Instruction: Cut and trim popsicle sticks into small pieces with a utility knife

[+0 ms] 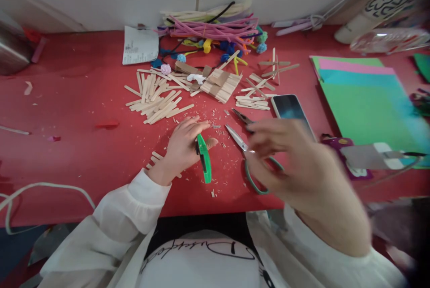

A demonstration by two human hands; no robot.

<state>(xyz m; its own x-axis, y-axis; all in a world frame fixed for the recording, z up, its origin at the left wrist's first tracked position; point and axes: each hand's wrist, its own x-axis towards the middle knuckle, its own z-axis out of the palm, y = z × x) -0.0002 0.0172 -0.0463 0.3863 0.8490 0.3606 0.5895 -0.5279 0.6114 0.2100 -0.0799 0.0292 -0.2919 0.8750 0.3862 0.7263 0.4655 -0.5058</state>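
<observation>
My left hand (183, 144) rests on the red table (74, 100), fingers curled around a green-handled tool (204, 158) that points toward me. My right hand (285, 153) is raised above the table and smeared by motion, just over open scissors (247, 156) with green handles lying on the table. I cannot tell whether the right hand touches them. A loose pile of wooden craft sticks (156, 97) lies just beyond my left hand. A flat panel of glued sticks (223, 84) sits further back.
A phone (290, 109) lies right of the scissors. Coloured paper sheets (363, 100) are at the right. Pipe cleaners and pom-poms (218, 32) lie at the back by the wall, beside a paper slip (140, 45). Wood chips litter the table. A white cable (40, 187) loops at left.
</observation>
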